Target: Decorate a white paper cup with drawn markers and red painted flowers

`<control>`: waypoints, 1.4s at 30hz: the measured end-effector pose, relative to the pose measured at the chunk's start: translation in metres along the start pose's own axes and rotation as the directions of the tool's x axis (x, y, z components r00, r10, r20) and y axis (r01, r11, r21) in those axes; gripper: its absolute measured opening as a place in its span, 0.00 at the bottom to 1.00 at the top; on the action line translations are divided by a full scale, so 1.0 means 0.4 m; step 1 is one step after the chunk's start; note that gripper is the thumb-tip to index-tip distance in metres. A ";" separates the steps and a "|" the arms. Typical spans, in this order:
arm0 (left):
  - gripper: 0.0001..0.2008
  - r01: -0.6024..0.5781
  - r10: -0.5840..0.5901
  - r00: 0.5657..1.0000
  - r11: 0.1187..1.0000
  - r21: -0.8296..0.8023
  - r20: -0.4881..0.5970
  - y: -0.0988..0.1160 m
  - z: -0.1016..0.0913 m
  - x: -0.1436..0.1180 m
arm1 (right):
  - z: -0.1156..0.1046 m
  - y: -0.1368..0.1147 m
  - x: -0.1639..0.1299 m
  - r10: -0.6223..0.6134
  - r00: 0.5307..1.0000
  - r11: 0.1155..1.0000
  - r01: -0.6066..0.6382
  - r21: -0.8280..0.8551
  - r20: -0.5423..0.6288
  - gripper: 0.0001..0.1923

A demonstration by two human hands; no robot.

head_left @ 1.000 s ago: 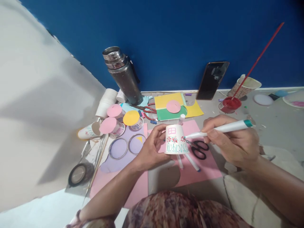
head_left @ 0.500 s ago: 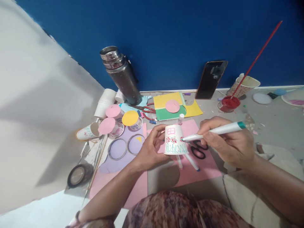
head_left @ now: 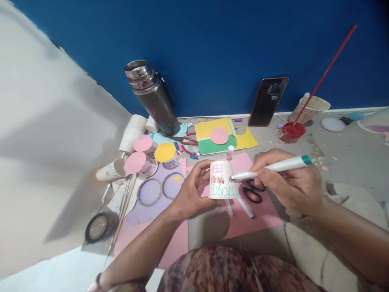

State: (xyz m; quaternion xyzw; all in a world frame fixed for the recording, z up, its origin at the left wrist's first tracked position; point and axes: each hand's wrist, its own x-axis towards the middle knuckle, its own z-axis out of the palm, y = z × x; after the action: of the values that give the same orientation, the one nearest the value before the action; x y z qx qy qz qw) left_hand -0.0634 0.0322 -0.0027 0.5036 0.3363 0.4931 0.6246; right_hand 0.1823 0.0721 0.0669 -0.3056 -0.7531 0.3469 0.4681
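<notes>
My left hand (head_left: 194, 190) is closed round the left side of a white paper cup (head_left: 224, 178), which is held upside down, its rim at the bottom. The cup bears a pink window, red dots like flowers and green grass-like strokes. Between the fingers and thumb of my right hand (head_left: 287, 180) is a white felt-tip pen (head_left: 273, 167) with a green end. Its tip meets the cup's right side near the red dots. Below the cup, two white pens (head_left: 245, 208) and black-handled scissors (head_left: 253, 192) lie on pink paper (head_left: 261, 221).
Left stand cups topped with pink and yellow discs (head_left: 165, 152), a cup stack (head_left: 133, 132) and a roll of tape (head_left: 99, 227). A steel flask (head_left: 154, 99), a leaning phone (head_left: 268, 101) and a red paint pot (head_left: 291, 133) with a brush line the blue wall.
The pen tip has shifted slightly left on the cup. The right hand moved a little left with it, and the whole view has shifted slightly.
</notes>
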 end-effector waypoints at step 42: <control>0.46 0.081 -0.081 0.996 0.997 -0.011 -0.042 0.006 0.000 0.000 | -0.004 0.008 0.008 0.014 0.999 1.000 -0.014 0.011 -0.043 0.08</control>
State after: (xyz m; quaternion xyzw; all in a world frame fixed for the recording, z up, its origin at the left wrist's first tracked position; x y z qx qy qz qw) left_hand -0.0641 0.0321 -0.0005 0.4763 0.3672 0.4794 0.6392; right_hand 0.1830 0.0769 0.0663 -0.3159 -0.7387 0.3475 0.4835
